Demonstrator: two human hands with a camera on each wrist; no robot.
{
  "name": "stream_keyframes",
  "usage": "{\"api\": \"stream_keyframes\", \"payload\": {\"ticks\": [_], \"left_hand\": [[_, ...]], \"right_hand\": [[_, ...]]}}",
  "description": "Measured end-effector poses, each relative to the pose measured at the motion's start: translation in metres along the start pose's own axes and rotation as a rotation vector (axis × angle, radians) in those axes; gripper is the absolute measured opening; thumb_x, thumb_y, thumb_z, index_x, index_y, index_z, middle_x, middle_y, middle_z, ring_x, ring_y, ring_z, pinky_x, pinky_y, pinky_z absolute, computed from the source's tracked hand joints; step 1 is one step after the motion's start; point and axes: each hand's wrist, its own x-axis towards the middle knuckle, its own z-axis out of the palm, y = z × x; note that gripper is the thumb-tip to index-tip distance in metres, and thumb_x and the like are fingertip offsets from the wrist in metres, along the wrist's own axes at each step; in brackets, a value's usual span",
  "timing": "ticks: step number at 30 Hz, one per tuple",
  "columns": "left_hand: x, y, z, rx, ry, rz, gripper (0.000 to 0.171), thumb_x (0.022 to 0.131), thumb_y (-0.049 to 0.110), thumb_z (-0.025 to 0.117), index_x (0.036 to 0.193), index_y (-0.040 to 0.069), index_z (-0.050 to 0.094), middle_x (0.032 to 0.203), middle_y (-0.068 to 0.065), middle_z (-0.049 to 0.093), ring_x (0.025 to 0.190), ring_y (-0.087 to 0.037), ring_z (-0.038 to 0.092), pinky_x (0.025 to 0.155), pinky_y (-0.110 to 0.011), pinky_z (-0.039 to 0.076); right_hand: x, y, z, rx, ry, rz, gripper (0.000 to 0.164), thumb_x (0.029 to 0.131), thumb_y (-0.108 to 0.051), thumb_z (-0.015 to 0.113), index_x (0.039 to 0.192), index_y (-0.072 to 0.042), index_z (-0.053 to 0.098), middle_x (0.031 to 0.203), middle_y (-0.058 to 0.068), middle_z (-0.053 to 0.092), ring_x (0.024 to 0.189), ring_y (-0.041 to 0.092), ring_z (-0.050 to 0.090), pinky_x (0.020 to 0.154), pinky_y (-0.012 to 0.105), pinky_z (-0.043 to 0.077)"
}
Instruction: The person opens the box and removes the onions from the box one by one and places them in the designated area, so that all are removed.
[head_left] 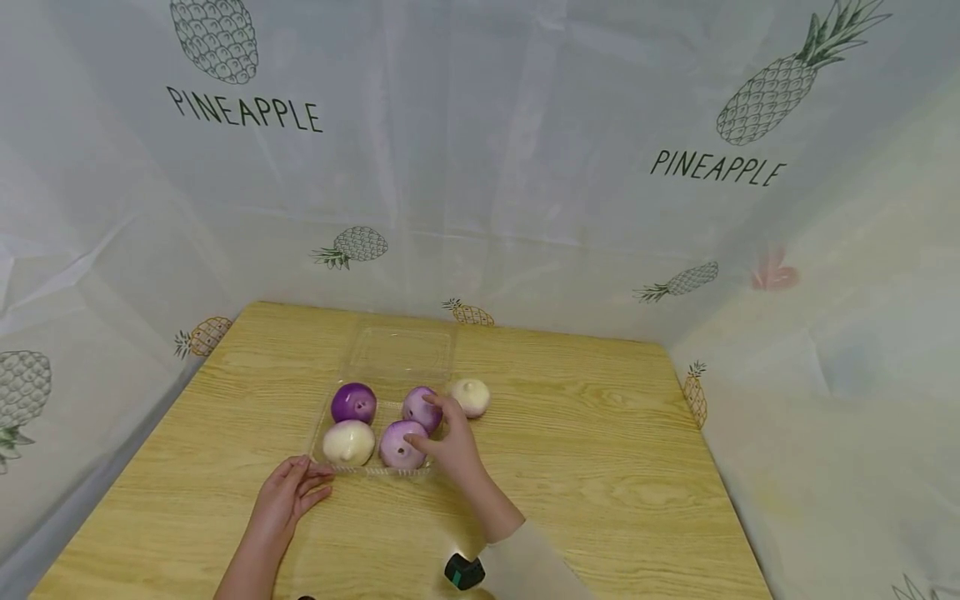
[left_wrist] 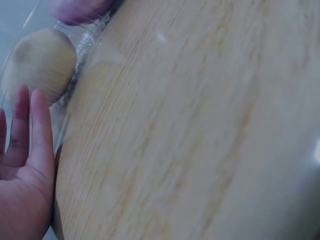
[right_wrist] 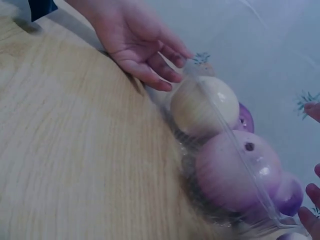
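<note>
A clear plastic clamshell box (head_left: 381, 472) holds a dark purple onion (head_left: 353, 403) at back left, a white onion (head_left: 348, 442) at front left, and two paler purple onions on the right: a back one (head_left: 420, 407) and a front one (head_left: 399, 446). My right hand (head_left: 456, 446) reaches over the right side, thumb at the front pale onion and a finger at the back one. Its fingertips show spread at the edge of the right wrist view. With fairly straight fingers, my left hand (head_left: 283, 498) touches the box's front left corner; that hand (right_wrist: 137, 42) shows in the right wrist view too.
Another white onion (head_left: 470, 397) sits on the wooden table (head_left: 585, 467) just right of the box. The box's lid (head_left: 401, 350) lies folded back behind it. A small black object (head_left: 464, 572) is near my right sleeve. A pineapple-print sheet (head_left: 480, 167) hangs around the table.
</note>
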Motion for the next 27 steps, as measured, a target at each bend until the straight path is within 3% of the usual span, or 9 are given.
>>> {"api": "stream_keyframes", "payload": {"ticks": [3, 6, 10, 14, 20, 27], "left_hand": [[0.000, -0.001, -0.001, -0.005, -0.002, 0.007, 0.021, 0.106, 0.024, 0.045, 0.095, 0.012, 0.058, 0.093, -0.002, 0.072, 0.090, -0.014, 0.067, 0.078, -0.031, 0.060], [0.001, -0.002, -0.002, -0.013, -0.004, 0.011, 0.021, 0.106, 0.024, 0.045, 0.095, 0.012, 0.058, 0.093, -0.003, 0.072, 0.090, -0.015, 0.068, 0.078, -0.032, 0.060], [0.000, -0.002, -0.003, -0.019, 0.002, 0.007, 0.021, 0.106, 0.023, 0.045, 0.095, 0.012, 0.059, 0.093, -0.003, 0.072, 0.091, -0.015, 0.068, 0.078, -0.032, 0.060], [0.000, -0.002, -0.003, -0.015, -0.003, 0.005, 0.021, 0.106, 0.023, 0.045, 0.096, 0.011, 0.058, 0.094, -0.003, 0.072, 0.091, -0.015, 0.067, 0.078, -0.031, 0.059], [-0.001, -0.002, -0.002, 0.001, -0.013, 0.015, 0.021, 0.106, 0.024, 0.044, 0.098, 0.009, 0.058, 0.094, -0.004, 0.071, 0.091, -0.015, 0.067, 0.079, -0.032, 0.059], [0.000, -0.001, -0.002, 0.003, -0.015, 0.016, 0.022, 0.106, 0.024, 0.045, 0.098, 0.009, 0.058, 0.094, -0.003, 0.071, 0.092, -0.015, 0.067, 0.079, -0.032, 0.059]], "right_hand": [[-0.003, 0.000, 0.005, 0.003, -0.008, 0.000, 0.062, 0.078, -0.014, 0.084, 0.131, -0.006, 0.054, 0.136, 0.010, 0.050, 0.132, 0.030, 0.040, 0.113, 0.047, 0.032], [-0.005, 0.001, 0.010, -0.026, -0.033, -0.060, 0.059, 0.076, -0.013, 0.085, 0.126, -0.001, 0.057, 0.130, 0.014, 0.054, 0.125, 0.030, 0.047, 0.110, 0.043, 0.037], [-0.006, 0.003, 0.014, -0.176, -0.069, -0.145, 0.055, 0.073, -0.017, 0.086, 0.120, -0.001, 0.061, 0.121, 0.011, 0.060, 0.115, 0.027, 0.052, 0.104, 0.043, 0.040], [-0.006, 0.003, 0.017, -0.300, -0.090, -0.124, 0.057, 0.072, -0.023, 0.086, 0.121, -0.007, 0.062, 0.122, 0.003, 0.061, 0.115, 0.024, 0.050, 0.103, 0.046, 0.035], [-0.006, 0.001, 0.019, -0.352, -0.115, -0.071, 0.058, 0.073, -0.025, 0.086, 0.123, -0.009, 0.063, 0.124, 0.001, 0.060, 0.115, 0.024, 0.048, 0.102, 0.044, 0.033], [-0.005, 0.002, 0.020, -0.413, -0.118, -0.092, 0.055, 0.073, -0.025, 0.085, 0.121, -0.009, 0.065, 0.123, 0.002, 0.062, 0.115, 0.023, 0.049, 0.101, 0.043, 0.033]]}}
